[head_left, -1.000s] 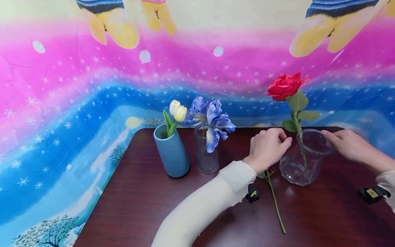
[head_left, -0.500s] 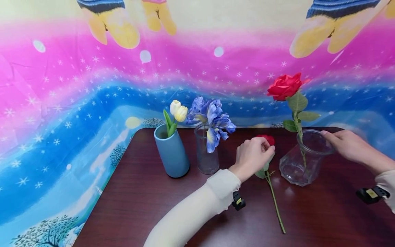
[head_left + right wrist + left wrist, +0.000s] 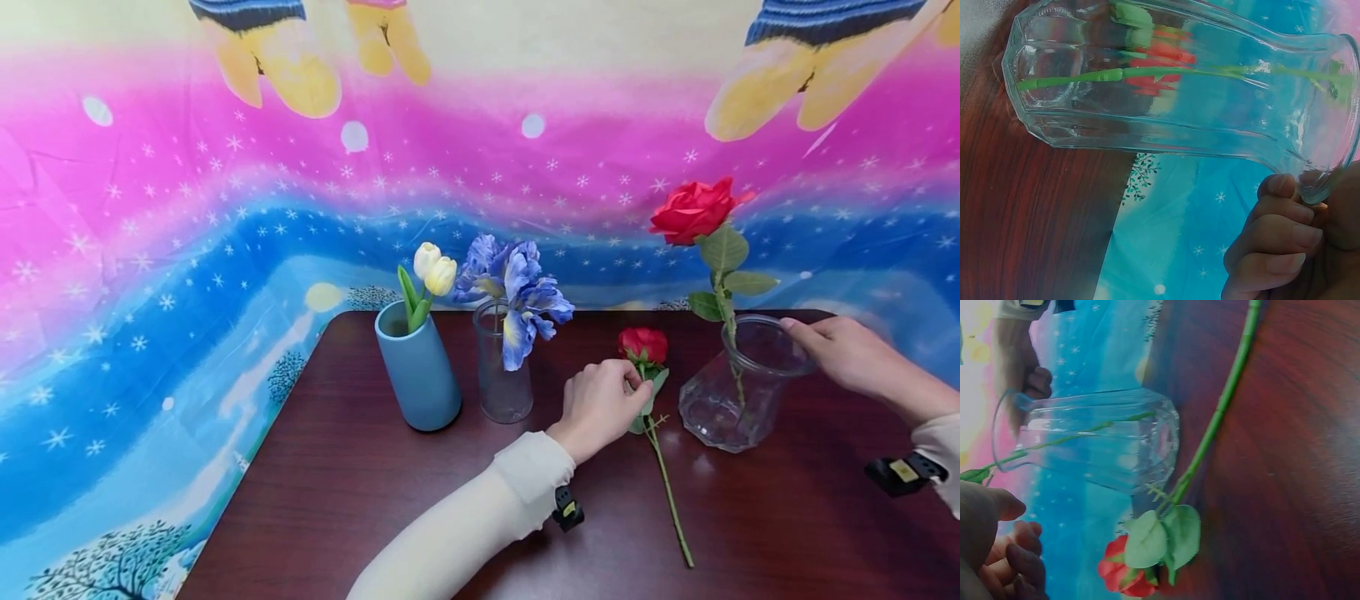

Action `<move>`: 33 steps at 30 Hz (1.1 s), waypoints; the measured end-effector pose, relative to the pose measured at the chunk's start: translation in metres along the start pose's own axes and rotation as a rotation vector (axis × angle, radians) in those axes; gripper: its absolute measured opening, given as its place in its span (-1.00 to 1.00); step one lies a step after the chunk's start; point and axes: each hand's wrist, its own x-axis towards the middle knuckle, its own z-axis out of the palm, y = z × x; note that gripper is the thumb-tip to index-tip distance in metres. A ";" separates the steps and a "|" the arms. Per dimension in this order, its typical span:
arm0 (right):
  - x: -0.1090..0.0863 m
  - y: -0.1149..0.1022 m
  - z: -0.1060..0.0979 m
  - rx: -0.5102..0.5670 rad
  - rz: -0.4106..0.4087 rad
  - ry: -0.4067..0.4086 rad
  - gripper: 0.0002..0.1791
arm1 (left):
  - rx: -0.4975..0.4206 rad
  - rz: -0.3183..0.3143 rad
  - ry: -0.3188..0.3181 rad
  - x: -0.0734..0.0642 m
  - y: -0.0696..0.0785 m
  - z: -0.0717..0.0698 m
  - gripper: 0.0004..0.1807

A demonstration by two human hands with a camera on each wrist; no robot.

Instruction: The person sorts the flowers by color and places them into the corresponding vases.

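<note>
My left hand (image 3: 602,407) hovers by a red rose (image 3: 642,345) that lies on the table. In the left wrist view its thumb and loosely bent fingers hold nothing, and a gap separates them from the rose's leaves (image 3: 1146,540). My right hand (image 3: 855,354) pinches the rim of a clear glass vase (image 3: 720,410) between thumb and fingers, as the right wrist view shows too. Another red rose (image 3: 693,211) stands in that vase, leaning left, its stem (image 3: 1104,75) visible through the glass.
A blue vase (image 3: 420,379) with white tulips (image 3: 438,275) stands at the left. Beside it, a slim clear vase (image 3: 504,400) holds a blue-violet iris (image 3: 517,292). Behind the dark wooden table (image 3: 360,517) hangs a printed cloth (image 3: 480,150).
My left hand has drawn away from the glass vase, left and towards me, uncovering the lying rose's bloom. My right hand and the vase have stayed in place.
</note>
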 end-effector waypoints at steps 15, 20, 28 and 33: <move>-0.002 -0.008 0.000 -0.028 0.012 0.015 -0.34 | 0.195 -0.073 -0.109 -0.017 0.000 0.040 -0.46; -0.001 -0.009 0.000 -0.030 0.014 0.010 -0.33 | 0.252 -0.104 -0.153 -0.018 -0.001 0.053 -0.36; 0.000 -0.008 0.000 -0.033 0.026 -0.008 -0.31 | 0.300 -0.185 -0.227 -0.016 0.002 0.065 -0.37; 0.000 -0.007 0.000 -0.030 0.025 -0.002 -0.31 | 0.314 -0.195 -0.245 -0.014 0.005 0.071 -0.36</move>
